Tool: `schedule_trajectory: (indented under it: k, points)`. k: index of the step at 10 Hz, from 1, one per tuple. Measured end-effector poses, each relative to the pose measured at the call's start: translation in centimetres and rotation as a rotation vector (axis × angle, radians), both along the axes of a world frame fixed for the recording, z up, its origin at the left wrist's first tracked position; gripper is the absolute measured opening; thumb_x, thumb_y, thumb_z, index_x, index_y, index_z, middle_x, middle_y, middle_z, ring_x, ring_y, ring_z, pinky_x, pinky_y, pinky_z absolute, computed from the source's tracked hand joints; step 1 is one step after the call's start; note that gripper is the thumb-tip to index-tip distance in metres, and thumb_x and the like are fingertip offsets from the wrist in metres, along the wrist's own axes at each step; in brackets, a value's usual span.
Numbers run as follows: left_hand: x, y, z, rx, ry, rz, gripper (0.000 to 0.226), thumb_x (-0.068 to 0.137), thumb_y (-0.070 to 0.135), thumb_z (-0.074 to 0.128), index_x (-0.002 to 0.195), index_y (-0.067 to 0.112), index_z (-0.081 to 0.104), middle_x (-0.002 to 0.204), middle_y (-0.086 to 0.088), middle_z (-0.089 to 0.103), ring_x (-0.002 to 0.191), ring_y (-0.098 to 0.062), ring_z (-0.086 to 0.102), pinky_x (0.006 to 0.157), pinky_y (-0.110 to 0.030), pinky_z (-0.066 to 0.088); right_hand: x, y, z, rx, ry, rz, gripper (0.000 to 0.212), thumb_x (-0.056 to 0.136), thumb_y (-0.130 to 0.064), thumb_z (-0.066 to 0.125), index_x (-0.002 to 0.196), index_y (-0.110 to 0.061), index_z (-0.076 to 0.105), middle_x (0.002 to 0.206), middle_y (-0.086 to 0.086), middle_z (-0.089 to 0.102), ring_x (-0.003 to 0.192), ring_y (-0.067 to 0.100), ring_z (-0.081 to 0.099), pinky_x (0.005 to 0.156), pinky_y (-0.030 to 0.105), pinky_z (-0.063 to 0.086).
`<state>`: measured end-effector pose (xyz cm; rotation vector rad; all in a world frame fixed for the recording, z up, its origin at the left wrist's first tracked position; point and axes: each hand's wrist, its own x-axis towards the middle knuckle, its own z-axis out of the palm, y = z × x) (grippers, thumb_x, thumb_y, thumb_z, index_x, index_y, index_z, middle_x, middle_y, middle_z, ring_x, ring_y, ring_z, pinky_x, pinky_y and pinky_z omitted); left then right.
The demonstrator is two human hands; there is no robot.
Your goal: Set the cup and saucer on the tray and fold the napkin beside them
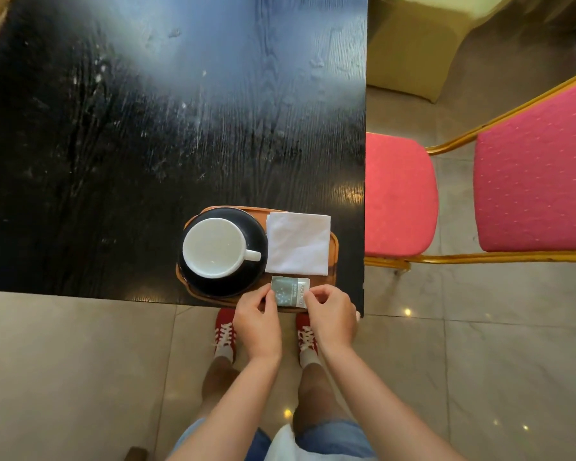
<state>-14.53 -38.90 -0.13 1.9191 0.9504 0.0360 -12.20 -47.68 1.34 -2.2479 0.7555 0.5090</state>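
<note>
On black table (147,144), near edge: wooden tray (334,257) carries dark saucer (256,227) with white cup (213,247) on it (handle toward napkin). Folded white napkin (298,242) just beside. Left hand (258,322), right hand (331,316) each pinch small packet (289,291) by side edge.

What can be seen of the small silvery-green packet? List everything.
The small silvery-green packet is a flat, roughly square foil-looking sachet with pale specks and a white strip of print along its right edge. It looks sealed. It sits at the near edge of the wooden tray, just below the folded white napkin. The left hand pinches its left edge, the right hand its right edge.
</note>
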Motion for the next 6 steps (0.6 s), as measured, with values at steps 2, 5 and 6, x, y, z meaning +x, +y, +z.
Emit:
schedule_trajectory:
  k: [2,5,6]
  points:
    - [-0.1,0.1,-0.1,0.017,0.029,-0.015,0.020,0.086,0.007,0.062,0.104,0.008,0.070,0.098,-0.005,0.069,0.086,-0.010,0.058,0.075,-0.013,0.042,0.4,0.1,-0.3,-0.064,-0.012,0.035,0.013,0.087,-0.033,0.058,0.076,-0.028,0.065,0.067,-0.017,0.057,0.067,0.004,0.048,0.096,0.037,0.032]
    - [-0.4,1.4,0.8,-0.065,0.029,-0.076,0.028,0.087,0.013,0.062,0.115,0.010,0.063,0.103,-0.005,0.065,0.074,-0.005,0.058,0.062,-0.010,0.042,-0.4,-0.3,1.5,0.027,-0.064,0.015,0.004,0.084,-0.034,0.061,0.083,-0.031,0.060,0.078,-0.011,0.063,0.080,0.011,0.057,0.090,0.038,0.042]
    - [-1.1,2.2,2.5,-0.058,0.102,-0.286,0.031,0.088,0.021,0.060,0.119,0.015,0.060,0.101,0.001,0.064,0.083,-0.005,0.059,0.068,-0.014,0.046,-0.4,-0.7,3.1,-0.007,-0.091,0.110,0.009,0.086,-0.034,0.059,0.091,-0.027,0.061,0.085,-0.009,0.062,0.082,0.012,0.056,0.088,0.035,0.040]
